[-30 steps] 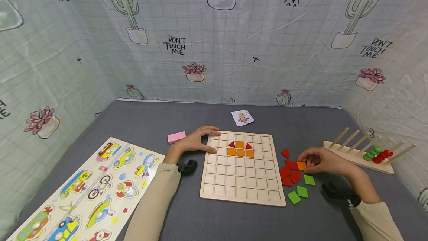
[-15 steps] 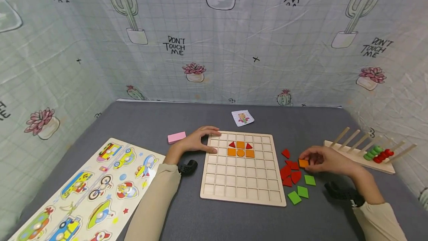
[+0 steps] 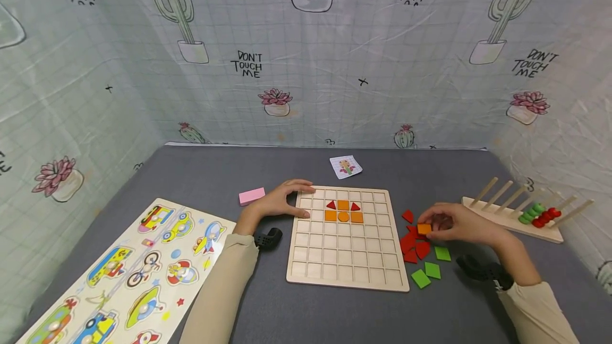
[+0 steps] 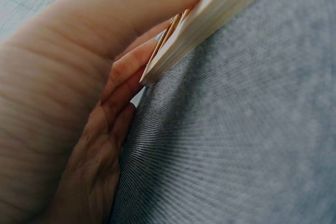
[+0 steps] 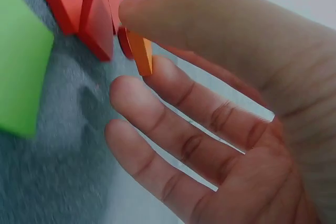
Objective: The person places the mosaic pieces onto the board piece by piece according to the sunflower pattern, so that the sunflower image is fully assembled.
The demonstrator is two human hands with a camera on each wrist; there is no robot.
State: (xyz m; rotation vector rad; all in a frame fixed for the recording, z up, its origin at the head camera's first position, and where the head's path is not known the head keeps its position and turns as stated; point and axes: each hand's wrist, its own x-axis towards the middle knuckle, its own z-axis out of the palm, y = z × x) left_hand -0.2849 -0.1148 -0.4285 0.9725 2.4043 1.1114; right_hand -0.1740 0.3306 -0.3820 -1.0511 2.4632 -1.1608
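1. Tile [image 3: 424, 229], orange and square, pinched between thumb and fingers of the right hand [image 3: 461, 223].
2. Located between the right edge of the board [image 3: 349, 259] and the right edge of the worktop [image 3: 268, 309]; over the red pieces [image 3: 423, 250] in the head view, touching or apart: cannot tell.
3. No long axis on a square face; seen nearly edge-on in the right wrist view, at the thumb tip.
4. Key relation, by judgement: board directly leftward of the grip, right edge nearest.
5. Left hand [image 3: 282, 199] spread at the board's left edge, well apart from the tile.
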